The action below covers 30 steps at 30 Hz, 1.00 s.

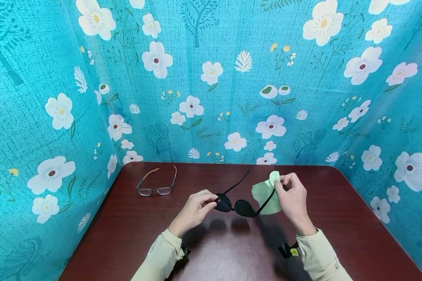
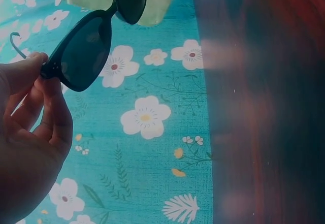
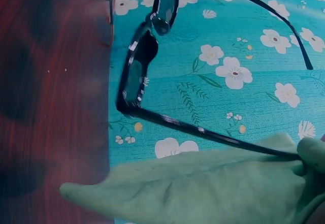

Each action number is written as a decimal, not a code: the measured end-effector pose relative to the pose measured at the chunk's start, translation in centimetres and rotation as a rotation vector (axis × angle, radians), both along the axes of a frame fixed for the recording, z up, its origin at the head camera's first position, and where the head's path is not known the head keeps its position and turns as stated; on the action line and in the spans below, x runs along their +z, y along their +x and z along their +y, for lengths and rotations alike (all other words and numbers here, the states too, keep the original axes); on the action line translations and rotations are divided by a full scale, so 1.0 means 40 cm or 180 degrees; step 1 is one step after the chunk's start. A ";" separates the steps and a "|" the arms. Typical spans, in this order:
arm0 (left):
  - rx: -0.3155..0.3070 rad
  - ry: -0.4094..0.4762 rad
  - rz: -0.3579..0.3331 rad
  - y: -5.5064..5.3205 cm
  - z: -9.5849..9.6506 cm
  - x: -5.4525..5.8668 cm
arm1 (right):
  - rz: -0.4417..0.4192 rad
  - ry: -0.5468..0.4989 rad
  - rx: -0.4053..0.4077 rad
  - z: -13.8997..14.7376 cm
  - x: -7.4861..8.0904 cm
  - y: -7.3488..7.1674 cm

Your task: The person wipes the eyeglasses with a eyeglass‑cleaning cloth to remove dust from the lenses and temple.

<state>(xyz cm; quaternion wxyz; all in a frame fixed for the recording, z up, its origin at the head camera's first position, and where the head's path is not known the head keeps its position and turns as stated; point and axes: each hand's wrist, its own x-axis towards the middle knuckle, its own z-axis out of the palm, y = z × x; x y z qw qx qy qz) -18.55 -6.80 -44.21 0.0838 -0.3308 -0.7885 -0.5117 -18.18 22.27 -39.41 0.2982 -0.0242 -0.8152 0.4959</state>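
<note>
Black sunglasses (image 1: 245, 208) are held up over the table between both hands, their temples unfolded. My left hand (image 1: 194, 212) pinches the frame at the corner by one lens, thumb against fingers, as the left wrist view shows close up. At the tip of the other temple, my right hand (image 1: 294, 197) grips a pale green cloth (image 1: 265, 195) together with the temple end. Most of the cloth hangs down behind that temple. In the right wrist view the cloth (image 3: 203, 188) drapes below the temple (image 3: 203, 131), and the fingertips press it around the tip.
Clear eyeglasses (image 1: 155, 191) with open temples lie on the dark red table (image 1: 126, 234) at the back left. A teal flowered curtain (image 1: 211, 97) stands behind the table and along both sides. Shadows of the sunglasses and hands fall on the tabletop.
</note>
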 end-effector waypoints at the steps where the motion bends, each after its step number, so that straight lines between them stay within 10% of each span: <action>1: 0.0005 -0.0003 0.0012 -0.001 -0.001 -0.001 | -0.0007 -0.0057 0.0042 0.000 0.002 0.000; 30: -0.0009 -0.0169 -0.0143 0.003 -0.006 -0.005 | 0.0111 -0.1904 0.1174 0.013 0.014 -0.003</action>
